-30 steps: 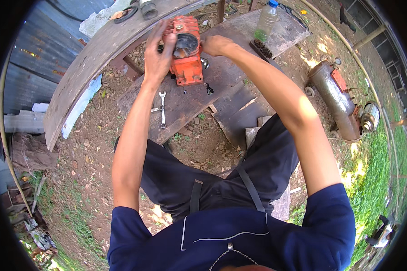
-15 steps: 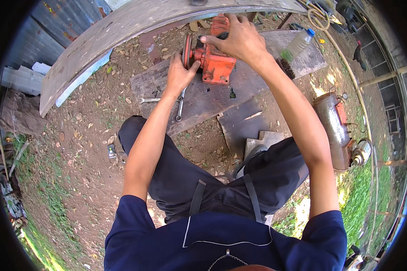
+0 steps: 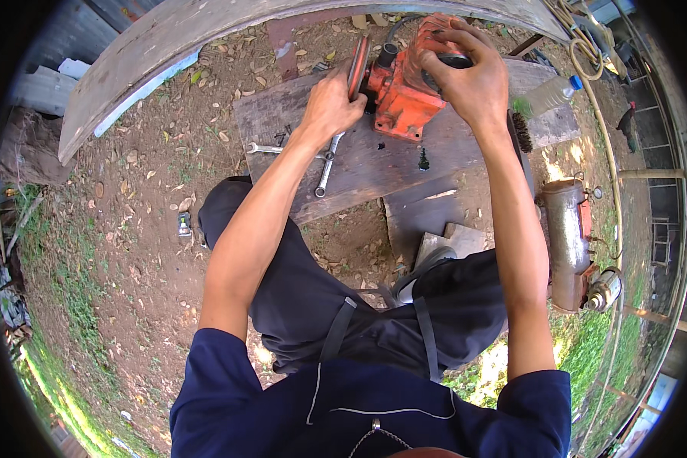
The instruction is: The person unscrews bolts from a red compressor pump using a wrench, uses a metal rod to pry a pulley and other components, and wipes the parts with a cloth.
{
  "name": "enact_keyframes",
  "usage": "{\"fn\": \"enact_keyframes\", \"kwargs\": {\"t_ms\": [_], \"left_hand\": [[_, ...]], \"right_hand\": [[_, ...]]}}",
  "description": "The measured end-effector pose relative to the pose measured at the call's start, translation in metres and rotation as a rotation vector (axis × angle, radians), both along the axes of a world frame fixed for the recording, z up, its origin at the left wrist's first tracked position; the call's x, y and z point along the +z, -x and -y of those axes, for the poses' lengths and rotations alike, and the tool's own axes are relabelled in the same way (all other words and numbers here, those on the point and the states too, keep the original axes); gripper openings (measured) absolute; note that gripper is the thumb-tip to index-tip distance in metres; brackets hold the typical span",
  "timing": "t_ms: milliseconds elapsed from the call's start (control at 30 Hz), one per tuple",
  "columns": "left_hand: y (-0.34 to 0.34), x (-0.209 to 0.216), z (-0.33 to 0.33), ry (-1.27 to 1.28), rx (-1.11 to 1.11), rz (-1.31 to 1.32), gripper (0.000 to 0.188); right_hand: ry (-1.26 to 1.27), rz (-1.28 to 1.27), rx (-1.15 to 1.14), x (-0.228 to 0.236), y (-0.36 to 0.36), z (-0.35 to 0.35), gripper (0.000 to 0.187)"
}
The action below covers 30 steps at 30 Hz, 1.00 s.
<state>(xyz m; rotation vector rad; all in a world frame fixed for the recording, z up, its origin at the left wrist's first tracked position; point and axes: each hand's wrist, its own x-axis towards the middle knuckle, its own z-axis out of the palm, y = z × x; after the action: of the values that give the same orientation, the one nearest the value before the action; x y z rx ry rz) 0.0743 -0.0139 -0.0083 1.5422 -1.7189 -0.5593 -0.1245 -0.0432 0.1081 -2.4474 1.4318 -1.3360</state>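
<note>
An orange compressor pump (image 3: 406,103) with a finned top stands on a worn wooden board (image 3: 359,172) in front of me, leaning a little to the right. My left hand (image 3: 332,103) grips the orange pulley wheel (image 3: 359,67) on its left side, fingers partly hidden behind the rim. Over the finned end curls my right hand (image 3: 473,80), its thumb by a dark round opening (image 3: 456,61). Two crossed wrenches, one an open-ended wrench (image 3: 263,148) and the other a ring-ended wrench (image 3: 324,175), lie left of the pump, near small bolts (image 3: 282,137).
A clear bottle with a blue cap (image 3: 553,95) and a dark bristle brush (image 3: 521,131) lie right of the pump. A rusty metal tank (image 3: 566,237) with a gauge sits on the ground at right. Beyond the board runs a long curved plank (image 3: 229,34).
The pump now leans to the right and sits farther right in view, as the view has also shifted. My right hand has come down around its finned end; my left stays on the pulley wheel.
</note>
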Motion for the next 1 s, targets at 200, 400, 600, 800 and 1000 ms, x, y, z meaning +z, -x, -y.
{"fn": "enact_keyframes", "kwargs": {"t_ms": [200,400,600,800,1000], "left_hand": [[-0.007,0.000,0.005,-0.043,-0.014,-0.055,0.060],[-0.010,0.001,0.004,-0.025,-0.062,-0.064,0.067],[-0.018,0.000,-0.003,0.065,-0.089,0.062,0.077],[-0.012,0.006,-0.007,-0.034,0.067,0.069,0.066],[-0.013,0.009,-0.007,-0.060,0.036,0.109,0.047]], "right_hand": [[-0.129,0.011,0.000,0.007,-0.002,-0.005,0.036],[-0.031,-0.053,0.017,0.006,0.002,-0.004,0.043],[0.264,-0.232,-0.119,0.001,-0.015,-0.029,0.061],[0.353,-0.292,-0.046,-0.016,-0.007,-0.021,0.044],[0.379,-0.301,-0.015,-0.013,-0.007,-0.016,0.037]]}}
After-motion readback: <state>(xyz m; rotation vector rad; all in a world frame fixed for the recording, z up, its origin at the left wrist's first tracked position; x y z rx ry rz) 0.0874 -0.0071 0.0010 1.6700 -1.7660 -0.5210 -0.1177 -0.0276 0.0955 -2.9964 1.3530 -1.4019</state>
